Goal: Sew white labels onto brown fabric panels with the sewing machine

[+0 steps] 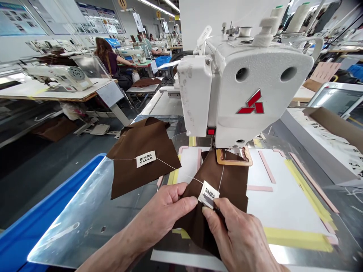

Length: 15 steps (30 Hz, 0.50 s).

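My left hand (163, 215) and my right hand (235, 238) pinch a brown fabric piece (227, 177) that lies under the white sewing machine (241, 83). A white woven label (208, 194) reading BIMBA sits on this piece, right between my thumbs. A thin white thread runs from it up to the orange presser clamp (234, 158) and leftward to a second brown fabric piece (141, 155), which carries its own BIMBA Y LOLA label (146, 159).
The shiny metal table (85, 226) holds a white template (283, 196) with yellow tape strips. A blue bin (42, 215) edges the left. Cardboard (337, 122) and a screen (334, 98) stand right. Another person (109, 58) sits at a far workstation.
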Each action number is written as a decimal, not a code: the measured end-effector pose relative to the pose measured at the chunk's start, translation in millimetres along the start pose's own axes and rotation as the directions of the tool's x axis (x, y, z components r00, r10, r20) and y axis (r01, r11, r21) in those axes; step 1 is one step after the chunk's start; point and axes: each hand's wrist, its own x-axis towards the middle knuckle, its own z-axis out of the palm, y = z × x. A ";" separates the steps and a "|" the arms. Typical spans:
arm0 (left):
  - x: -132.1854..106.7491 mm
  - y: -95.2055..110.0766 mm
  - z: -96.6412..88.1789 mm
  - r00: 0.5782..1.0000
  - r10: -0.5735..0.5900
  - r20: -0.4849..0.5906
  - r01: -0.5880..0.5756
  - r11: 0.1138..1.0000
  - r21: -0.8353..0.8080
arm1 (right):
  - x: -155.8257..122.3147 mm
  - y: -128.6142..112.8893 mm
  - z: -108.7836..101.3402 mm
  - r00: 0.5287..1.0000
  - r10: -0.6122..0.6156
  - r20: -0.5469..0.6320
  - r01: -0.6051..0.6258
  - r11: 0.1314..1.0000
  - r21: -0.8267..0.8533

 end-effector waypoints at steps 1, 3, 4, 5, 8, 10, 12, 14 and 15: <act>-0.4 0.0 -0.3 1.000 -0.005 0.010 0.005 1.000 -0.003 | -0.2 0.3 -0.1 1.000 0.000 0.004 0.000 1.000 0.006; -0.7 -0.4 -0.6 1.000 -0.006 0.011 0.006 1.000 -0.006 | -0.4 0.7 -0.5 1.000 -0.004 0.011 0.004 1.000 0.016; -0.6 -0.8 -0.5 1.000 -0.003 0.008 0.003 1.000 -0.005 | -0.5 0.7 -0.8 1.000 -0.007 0.013 0.006 1.000 0.018; -0.4 -1.3 -0.3 1.000 0.002 0.001 -0.002 1.000 -0.001 | -0.4 0.7 -1.0 1.000 -0.008 0.014 0.007 1.000 0.018; 0.4 -2.9 0.6 0.999 0.025 -0.019 -0.025 1.000 0.014 | 0.2 -0.4 -1.6 1.000 -0.007 0.006 0.007 1.000 0.000; 0.6 -3.6 0.9 0.999 0.035 -0.020 -0.034 0.999 0.030 | 0.8 -1.5 -1.8 1.000 -0.011 -0.007 0.011 1.000 -0.018; 0.5 -4.0 0.9 0.999 0.040 -0.018 -0.039 0.998 0.045 | 1.2 -2.8 -1.5 1.000 -0.018 -0.023 0.018 0.999 -0.030; 0.2 -4.5 0.9 0.999 0.041 -0.025 -0.040 0.998 0.048 | 1.0 -3.6 -1.0 0.999 -0.024 -0.034 0.022 0.999 -0.038; 0.1 -4.8 0.9 0.999 0.039 -0.026 -0.038 0.998 0.045 | 0.8 -3.7 -0.8 0.999 -0.024 -0.037 0.022 0.999 -0.042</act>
